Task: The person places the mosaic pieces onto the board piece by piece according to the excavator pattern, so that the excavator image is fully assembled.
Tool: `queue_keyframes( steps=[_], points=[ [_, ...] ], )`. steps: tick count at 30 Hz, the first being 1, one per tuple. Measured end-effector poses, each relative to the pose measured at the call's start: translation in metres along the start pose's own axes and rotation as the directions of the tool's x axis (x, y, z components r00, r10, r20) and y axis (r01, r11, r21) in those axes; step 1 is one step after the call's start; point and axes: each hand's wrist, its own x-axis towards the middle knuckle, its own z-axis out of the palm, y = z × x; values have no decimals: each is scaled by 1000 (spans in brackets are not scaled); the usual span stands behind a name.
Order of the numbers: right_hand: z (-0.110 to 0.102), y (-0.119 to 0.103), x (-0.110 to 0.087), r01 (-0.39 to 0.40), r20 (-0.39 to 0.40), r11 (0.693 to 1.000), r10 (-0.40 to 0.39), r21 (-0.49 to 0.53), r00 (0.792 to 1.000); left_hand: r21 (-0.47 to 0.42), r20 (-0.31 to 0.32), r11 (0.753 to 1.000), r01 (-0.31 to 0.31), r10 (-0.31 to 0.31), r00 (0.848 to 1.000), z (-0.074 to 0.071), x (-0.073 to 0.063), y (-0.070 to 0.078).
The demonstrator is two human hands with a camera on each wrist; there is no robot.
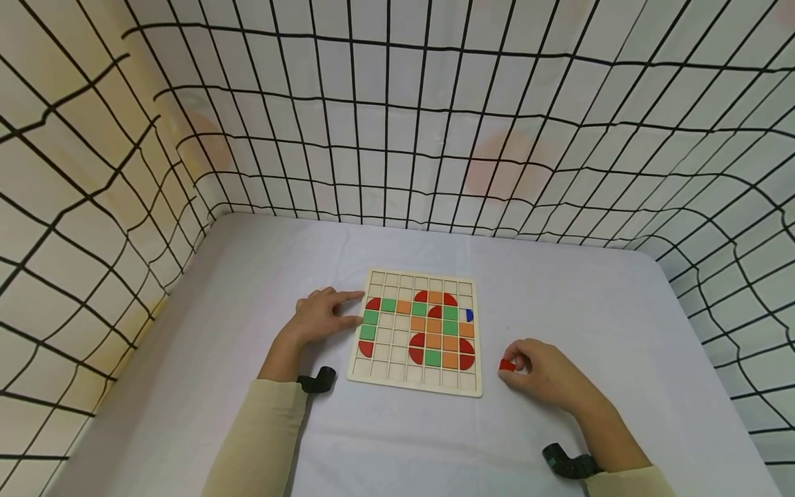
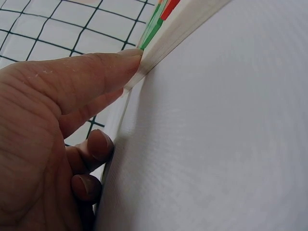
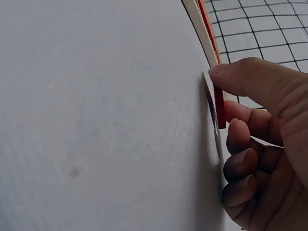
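A cream wooden grid board [image 1: 397,379] lies flat on the table, filled in part with green and orange squares and rounded red pieces. One blue piece [image 1: 469,315] sits near its right edge. My left hand [image 1: 318,317] has thumb and index finger stretched to the board's left edge; in the left wrist view the thumb [image 2: 110,70] touches the rim. Off the board's right side, my right hand [image 1: 543,373] pinches a red piece [image 1: 506,365] between thumb and fingers. In the right wrist view this red piece [image 3: 219,108] stands on edge, just over the cloth.
A white cloth [image 1: 261,255] covers the table. Black wire mesh [image 1: 388,110] rises behind and along both sides, with white sheeting beyond it. Dark wrist-worn devices [image 1: 318,380] sit by each forearm.
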Motion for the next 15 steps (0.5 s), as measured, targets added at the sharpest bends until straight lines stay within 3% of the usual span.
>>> queue_keyframes(
  steps=[8,15],
  points=[
    [-2,-14,0,103,-56,995,-103,1,993,2,2,1000,-6,6,1000,1,1,-1],
    [2,-48,5,154,-44,988,-154,-18,987,3,3,1000,-5,5,1000,0,0,0]
  ],
)
